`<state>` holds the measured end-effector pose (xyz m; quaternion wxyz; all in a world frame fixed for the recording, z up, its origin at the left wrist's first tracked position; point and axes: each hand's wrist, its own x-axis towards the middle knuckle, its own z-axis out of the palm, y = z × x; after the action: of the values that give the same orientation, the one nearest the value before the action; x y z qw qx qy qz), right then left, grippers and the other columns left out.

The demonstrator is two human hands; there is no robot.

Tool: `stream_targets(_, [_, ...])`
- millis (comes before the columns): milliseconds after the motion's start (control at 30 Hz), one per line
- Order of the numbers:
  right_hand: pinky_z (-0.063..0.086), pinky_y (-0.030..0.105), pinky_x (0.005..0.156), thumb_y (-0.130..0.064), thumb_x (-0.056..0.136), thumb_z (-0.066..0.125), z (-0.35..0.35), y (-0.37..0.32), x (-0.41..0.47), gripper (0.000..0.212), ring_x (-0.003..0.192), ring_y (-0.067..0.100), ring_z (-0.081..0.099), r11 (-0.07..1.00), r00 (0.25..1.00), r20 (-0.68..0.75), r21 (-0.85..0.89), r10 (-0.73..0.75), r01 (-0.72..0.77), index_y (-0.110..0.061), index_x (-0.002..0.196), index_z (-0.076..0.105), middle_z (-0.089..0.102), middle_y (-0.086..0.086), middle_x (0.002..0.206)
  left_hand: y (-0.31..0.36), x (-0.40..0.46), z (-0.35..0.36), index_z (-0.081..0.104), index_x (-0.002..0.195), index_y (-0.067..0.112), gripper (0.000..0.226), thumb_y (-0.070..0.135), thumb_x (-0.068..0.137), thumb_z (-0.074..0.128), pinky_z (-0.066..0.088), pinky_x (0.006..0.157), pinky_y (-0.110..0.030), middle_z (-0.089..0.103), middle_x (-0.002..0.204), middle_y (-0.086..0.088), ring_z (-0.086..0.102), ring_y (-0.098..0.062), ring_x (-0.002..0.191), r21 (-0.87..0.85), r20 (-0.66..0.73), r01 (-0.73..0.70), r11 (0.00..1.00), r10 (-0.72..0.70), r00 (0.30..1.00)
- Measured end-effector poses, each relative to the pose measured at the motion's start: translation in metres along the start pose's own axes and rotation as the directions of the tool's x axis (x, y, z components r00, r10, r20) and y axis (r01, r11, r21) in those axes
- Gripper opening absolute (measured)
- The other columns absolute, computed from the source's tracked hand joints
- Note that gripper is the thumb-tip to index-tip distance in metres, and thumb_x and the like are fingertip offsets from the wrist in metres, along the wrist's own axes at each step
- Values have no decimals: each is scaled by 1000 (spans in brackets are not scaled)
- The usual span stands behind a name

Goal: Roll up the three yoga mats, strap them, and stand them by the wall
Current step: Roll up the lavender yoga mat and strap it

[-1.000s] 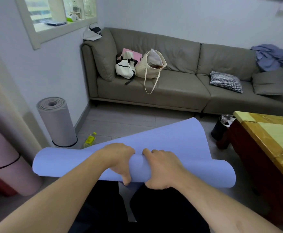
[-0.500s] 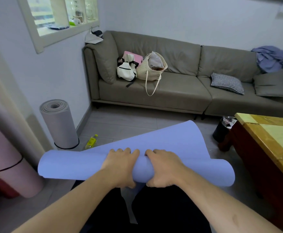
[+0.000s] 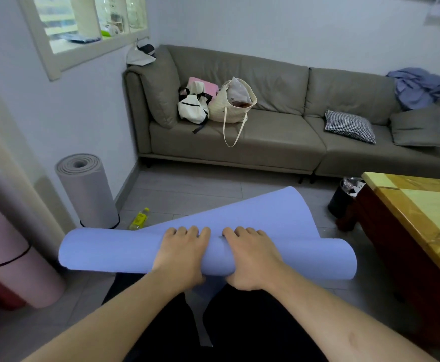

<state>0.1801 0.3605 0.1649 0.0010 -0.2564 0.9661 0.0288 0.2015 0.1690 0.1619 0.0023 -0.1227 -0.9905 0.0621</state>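
Tiled floor (image 3: 187, 189), smooth foam mat (image 3: 125, 252) half-rolled

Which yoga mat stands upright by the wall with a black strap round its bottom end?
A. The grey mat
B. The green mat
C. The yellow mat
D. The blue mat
A: the grey mat stands on end by the wall with a black strap at its base, while the blue mat lies across the person's lap, gripped by the left hand and the right hand.
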Motion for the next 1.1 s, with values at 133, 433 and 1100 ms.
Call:
stream_targets(133, [47,44,84,-44,65,81,18,-3,-8,83,93,31,55,995,990,-137,-101,-18,4,-16,136,48,59,6,108,-10,10,-14,33,104,29,63,51,64,76,39,76,-39,61,108,3,62,-25,98,-116,79,-13,993,22,997])
stream_targets(433, [43,43,89,-39,70,73,1,-3,4,71,99,31,57,999,1000,-8,-23,29,-29,-21,132,44,60,2,111,-1,0,19,51,124,14,76,17,54,81,46,84,-40,59,102,-8,58,-31,89,35,-112,-18,999,22,993])
stream_targets(1100, [47,40,88,-50,74,62,-5,-1,-16,68,96,27,55,998,995,-64,-8,-70,69,-20,133,46,57,-2,111,-25,15,-53,52,106,25,61,48,62,87,49,66,-34,60,90,4,58,-23,83,-70,314,-127,989,143,939])
